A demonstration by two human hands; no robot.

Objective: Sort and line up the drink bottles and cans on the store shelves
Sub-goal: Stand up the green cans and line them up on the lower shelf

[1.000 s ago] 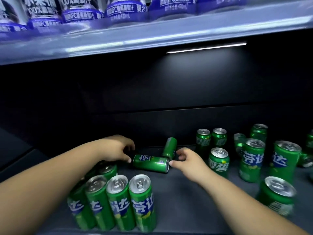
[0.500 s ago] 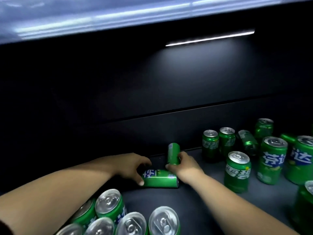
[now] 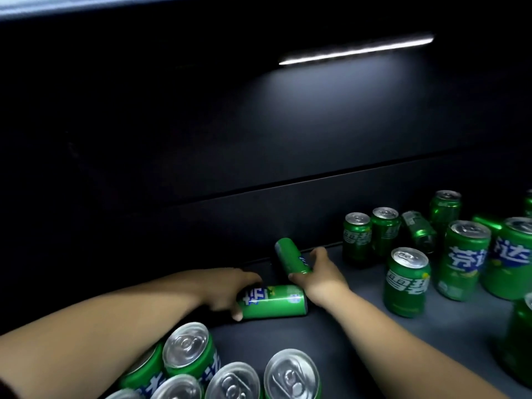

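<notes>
Two slim green cans lie on their sides on the dark shelf floor point(image 3: 359, 335). My left hand point(image 3: 227, 289) grips the nearer lying can point(image 3: 273, 302) at its left end. My right hand point(image 3: 319, 273) holds the farther lying can point(image 3: 290, 256), which points toward the back wall. At the bottom left, several upright slim green cans point(image 3: 187, 352) stand packed together under my left forearm. More upright green cans point(image 3: 407, 282) stand scattered on the right.
Among the right-hand cans, one point(image 3: 419, 230) lies tipped over near the back wall. The dark back panel point(image 3: 259, 168) rises close behind the cans. A light strip point(image 3: 357, 48) glows under the shelf above.
The view has dropped and moved closer, so the upper shelf of bottles is out of sight. My right hand has closed around the farther lying can, and my left hand has gripped the nearer one.
</notes>
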